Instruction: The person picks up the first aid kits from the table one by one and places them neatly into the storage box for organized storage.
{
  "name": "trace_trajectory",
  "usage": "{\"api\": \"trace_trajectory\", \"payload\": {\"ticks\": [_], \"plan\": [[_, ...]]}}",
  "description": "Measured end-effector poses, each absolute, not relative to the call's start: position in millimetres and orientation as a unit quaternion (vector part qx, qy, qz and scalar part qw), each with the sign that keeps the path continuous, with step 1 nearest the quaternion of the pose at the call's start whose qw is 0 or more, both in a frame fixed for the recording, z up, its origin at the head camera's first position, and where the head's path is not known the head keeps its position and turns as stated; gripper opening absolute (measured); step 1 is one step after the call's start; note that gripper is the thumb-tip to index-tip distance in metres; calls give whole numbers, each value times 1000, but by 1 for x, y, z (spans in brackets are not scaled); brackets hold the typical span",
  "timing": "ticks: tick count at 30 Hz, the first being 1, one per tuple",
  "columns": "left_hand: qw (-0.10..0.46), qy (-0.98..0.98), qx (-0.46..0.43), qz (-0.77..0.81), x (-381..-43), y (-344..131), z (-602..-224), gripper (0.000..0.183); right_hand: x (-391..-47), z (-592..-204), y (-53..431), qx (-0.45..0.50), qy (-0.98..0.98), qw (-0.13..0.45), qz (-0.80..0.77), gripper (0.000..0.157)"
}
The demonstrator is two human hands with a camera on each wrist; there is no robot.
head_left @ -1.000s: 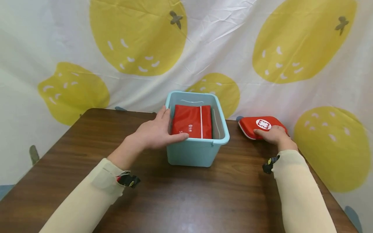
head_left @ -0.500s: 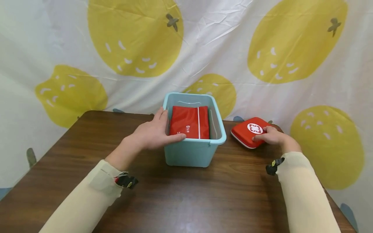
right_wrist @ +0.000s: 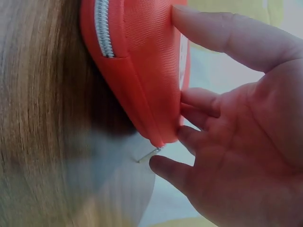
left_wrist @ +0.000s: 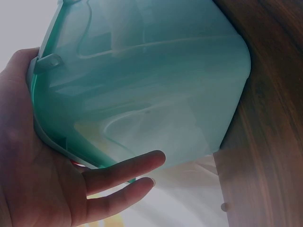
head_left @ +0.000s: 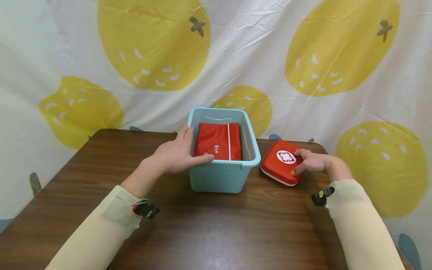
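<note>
Red zip case (head_left: 279, 164) — right side against the right fingers (head_left: 303, 152)

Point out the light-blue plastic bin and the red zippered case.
Light-blue plastic bin (head_left: 217, 178): head view, outer front wall.
Red zippered case (head_left: 278, 168): head view, red top face beside the white emblem.

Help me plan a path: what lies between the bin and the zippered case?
In the head view, only bare brown tabletop shows between the blue bin and red zippered case.
</note>
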State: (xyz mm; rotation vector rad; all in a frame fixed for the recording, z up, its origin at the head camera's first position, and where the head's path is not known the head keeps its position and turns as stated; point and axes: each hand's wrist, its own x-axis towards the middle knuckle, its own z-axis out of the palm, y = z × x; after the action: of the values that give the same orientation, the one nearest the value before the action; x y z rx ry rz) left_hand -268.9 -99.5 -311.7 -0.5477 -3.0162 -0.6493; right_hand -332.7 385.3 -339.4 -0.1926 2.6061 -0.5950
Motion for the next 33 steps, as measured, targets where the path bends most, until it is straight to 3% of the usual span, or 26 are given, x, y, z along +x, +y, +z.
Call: {"api": "trace_trajectory", "payload": {"ticks": [10,33], "plan": [[0,-963,-170,-211,-269,-100,-314,120,-313,-337,376,-129,935,247,-218,103],[7,-962,-173,-210,-270,-100,-313,120,-271,-338,376,-145,933,242,-221,108]]}}
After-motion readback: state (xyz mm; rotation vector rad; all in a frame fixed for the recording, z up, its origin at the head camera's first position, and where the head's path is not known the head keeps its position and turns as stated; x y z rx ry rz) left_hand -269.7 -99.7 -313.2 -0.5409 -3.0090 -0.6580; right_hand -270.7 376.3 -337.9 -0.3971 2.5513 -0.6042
